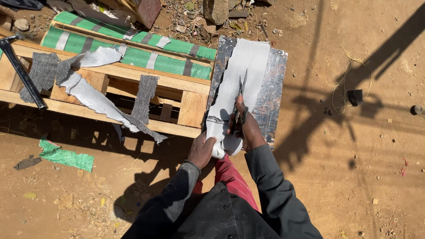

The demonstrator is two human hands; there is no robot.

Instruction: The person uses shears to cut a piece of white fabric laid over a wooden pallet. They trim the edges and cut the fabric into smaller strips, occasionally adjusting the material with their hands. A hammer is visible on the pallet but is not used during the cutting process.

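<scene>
Under the right hand (248,128), clenched on grey metal scissors (241,95), lies a grey foil-edged sheet (252,57); the left hand (201,150) pinches its near end.

The right hand (247,128) grips dark metal scissors (241,95), blades pointing away along a pale grey sheet of fabric (243,66) backed with silvery foil. The left hand (201,150) pinches the sheet's near end (rolled under). A bare wooden frame (133,75) sits just left of the sheet.

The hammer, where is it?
The hammer lies at the far left of the head view, across the wooden frame, beside a grey cloth scrap.
</scene>
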